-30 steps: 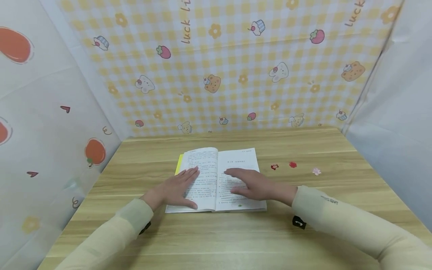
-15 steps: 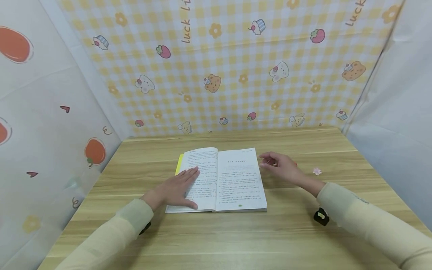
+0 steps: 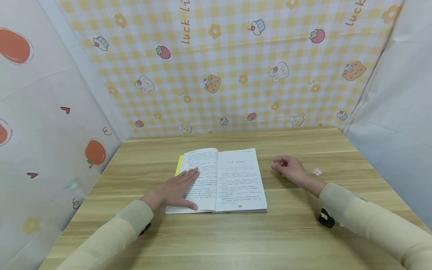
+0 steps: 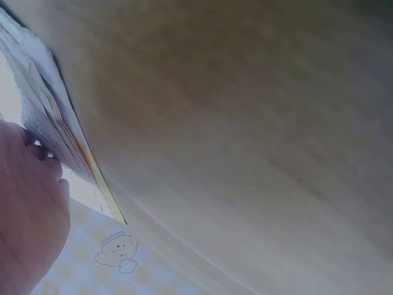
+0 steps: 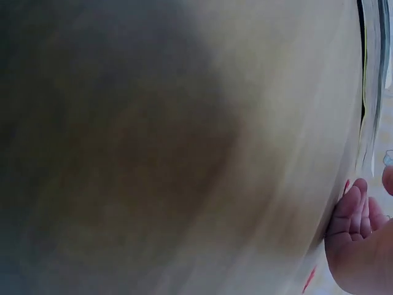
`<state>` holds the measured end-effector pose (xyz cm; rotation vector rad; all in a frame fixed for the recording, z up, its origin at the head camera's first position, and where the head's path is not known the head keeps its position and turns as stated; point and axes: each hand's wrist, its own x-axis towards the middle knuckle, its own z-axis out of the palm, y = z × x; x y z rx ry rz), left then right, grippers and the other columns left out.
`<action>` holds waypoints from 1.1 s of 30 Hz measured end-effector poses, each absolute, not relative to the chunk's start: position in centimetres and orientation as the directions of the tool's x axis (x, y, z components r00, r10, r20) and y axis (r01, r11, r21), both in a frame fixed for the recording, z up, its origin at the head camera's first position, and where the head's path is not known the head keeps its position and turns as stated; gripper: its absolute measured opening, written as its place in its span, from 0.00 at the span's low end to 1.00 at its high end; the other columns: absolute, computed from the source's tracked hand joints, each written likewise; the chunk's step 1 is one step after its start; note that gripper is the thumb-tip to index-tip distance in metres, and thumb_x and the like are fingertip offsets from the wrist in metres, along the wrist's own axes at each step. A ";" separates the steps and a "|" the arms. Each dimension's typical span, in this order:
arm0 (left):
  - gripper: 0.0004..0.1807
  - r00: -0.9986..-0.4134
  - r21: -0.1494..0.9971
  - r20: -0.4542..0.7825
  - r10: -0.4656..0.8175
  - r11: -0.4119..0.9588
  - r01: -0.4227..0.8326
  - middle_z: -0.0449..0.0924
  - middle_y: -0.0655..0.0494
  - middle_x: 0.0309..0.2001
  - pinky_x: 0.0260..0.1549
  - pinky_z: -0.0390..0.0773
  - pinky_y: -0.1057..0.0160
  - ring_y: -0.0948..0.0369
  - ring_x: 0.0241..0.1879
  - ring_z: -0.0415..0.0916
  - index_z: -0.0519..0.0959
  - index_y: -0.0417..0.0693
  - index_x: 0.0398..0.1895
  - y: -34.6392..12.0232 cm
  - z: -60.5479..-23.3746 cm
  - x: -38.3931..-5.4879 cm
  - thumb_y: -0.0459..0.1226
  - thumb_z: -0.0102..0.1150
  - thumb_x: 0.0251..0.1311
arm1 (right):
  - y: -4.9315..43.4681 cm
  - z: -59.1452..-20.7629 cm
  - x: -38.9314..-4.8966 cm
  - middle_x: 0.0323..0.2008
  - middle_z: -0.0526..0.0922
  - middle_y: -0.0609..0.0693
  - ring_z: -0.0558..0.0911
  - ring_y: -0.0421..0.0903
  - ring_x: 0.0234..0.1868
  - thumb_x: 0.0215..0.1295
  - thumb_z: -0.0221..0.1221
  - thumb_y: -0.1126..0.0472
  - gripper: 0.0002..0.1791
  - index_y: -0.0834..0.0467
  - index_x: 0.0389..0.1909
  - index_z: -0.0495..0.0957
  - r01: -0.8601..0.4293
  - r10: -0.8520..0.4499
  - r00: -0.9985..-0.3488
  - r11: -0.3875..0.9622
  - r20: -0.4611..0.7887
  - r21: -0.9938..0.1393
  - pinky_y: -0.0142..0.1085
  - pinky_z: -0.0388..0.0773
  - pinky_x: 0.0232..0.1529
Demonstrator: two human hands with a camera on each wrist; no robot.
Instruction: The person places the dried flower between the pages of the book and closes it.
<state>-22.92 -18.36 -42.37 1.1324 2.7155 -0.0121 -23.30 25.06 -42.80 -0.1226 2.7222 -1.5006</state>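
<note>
An open book (image 3: pixel 239 180) lies on the wooden table, with printed text on its pages and a yellow edge on its left side. My left hand (image 3: pixel 175 188) rests flat on the left page, fingers and thumb spread. To the right of the book, my right hand (image 3: pixel 290 170) is low over the table with bent fingers. In the right wrist view a small red piece (image 5: pixel 346 185) shows right by its fingertips; whether they pinch it is unclear. Another red piece (image 5: pixel 309 279) lies farther from the fingers. A pink flower (image 3: pixel 317 171) lies right of that hand.
The wooden table (image 3: pixel 219 240) extends around the book. A yellow-checked cloth (image 3: pixel 233 67) with printed cartoons hangs behind it, and pale printed sheets (image 3: pixel 50 112) stand at the sides. Dark wrist devices (image 3: pixel 326 218) sit under the sleeves.
My right hand has left the right page and moved right onto the table, its fingers bending more; it now covers the two red pieces in the head view. The left hand stays put.
</note>
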 end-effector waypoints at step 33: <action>0.68 -0.693 0.068 -0.185 0.697 0.713 0.698 0.35 0.49 0.78 0.72 0.41 0.55 0.55 0.75 0.35 0.41 0.40 0.77 -18.4 -42.5 -22.9 0.79 0.43 0.45 | 25.2 -44.0 -24.1 0.30 0.86 0.56 0.78 0.41 0.19 0.63 0.63 0.65 0.11 0.69 0.41 0.83 -0.045 -0.009 -0.999 0.623 0.050 -0.781 0.33 0.78 0.19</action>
